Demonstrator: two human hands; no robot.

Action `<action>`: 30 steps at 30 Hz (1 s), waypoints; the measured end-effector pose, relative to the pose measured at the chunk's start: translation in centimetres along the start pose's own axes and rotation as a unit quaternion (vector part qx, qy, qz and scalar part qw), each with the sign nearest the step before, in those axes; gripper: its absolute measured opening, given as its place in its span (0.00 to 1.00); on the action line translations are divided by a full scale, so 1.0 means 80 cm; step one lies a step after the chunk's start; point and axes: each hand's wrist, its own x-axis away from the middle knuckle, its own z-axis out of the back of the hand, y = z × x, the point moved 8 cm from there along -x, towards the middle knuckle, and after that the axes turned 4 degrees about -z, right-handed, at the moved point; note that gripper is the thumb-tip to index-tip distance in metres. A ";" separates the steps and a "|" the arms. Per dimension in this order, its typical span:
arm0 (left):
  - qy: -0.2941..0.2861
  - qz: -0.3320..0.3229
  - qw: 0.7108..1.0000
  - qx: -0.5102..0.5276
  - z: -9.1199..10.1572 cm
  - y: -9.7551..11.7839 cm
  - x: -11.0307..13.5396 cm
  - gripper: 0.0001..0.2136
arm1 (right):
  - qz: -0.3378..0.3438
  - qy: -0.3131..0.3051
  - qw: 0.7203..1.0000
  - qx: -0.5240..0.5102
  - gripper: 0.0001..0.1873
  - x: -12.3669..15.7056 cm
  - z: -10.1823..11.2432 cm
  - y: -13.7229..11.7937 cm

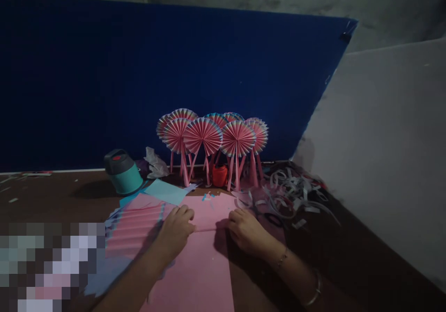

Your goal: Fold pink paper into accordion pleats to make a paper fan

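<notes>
A pink paper sheet (205,270) lies lengthwise in front of me, with a narrow crease or rolled edge running across it between my hands. My left hand (177,230) has its fingers closed on the left end of that crease. At the right end, my right hand (249,233) pinches the paper with curled fingers; its fingertips are partly hidden. More pink paper (223,202) lies just beyond the crease. Left of my left hand rests a pleated pink sheet (134,230) with bluish edges.
Several pink pleated paper fans (202,136) on paper legs stand at the back, around a red roll (219,175). A teal container with a dark lid (123,172) stands left, near light-blue paper (165,191). Paper strips (296,186) pile up right, beside dark-handled scissors (273,219).
</notes>
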 end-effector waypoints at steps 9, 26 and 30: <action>0.265 0.189 0.942 0.085 0.055 -0.050 0.040 0.14 | -0.040 0.159 0.975 -0.148 0.11 0.003 0.021 0.019; 0.255 0.223 0.819 0.463 -0.017 -0.009 0.015 0.13 | 0.114 0.152 0.981 -0.039 0.15 0.007 0.017 -0.049; 0.301 0.177 0.880 0.322 0.014 -0.009 0.022 0.13 | 0.122 0.177 0.976 -0.046 0.21 0.012 0.030 -0.051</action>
